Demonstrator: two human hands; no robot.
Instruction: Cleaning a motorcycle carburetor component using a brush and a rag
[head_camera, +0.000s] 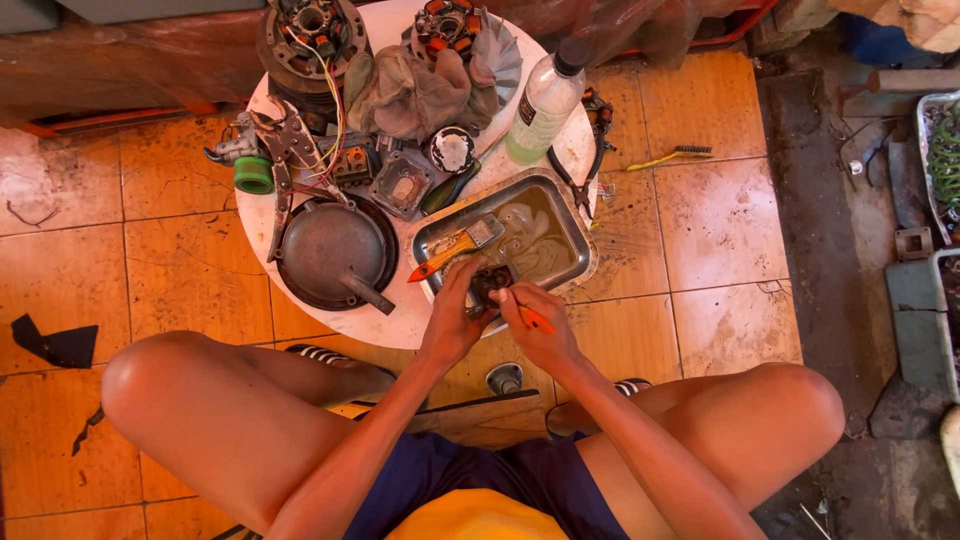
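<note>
Landmark: metal tray (575, 232), filled with murky liquid, on round white table (262, 222).
Small dark part (490, 284): at tray's near rim, between both hands.
Left hand (455, 315): clasping the part.
Right hand (540, 322): pinching orange tool (536, 319), tip at the part.
Paintbrush (458, 246): in tray, long axis slanting toward far right.
Open room: far half of tray.
</note>
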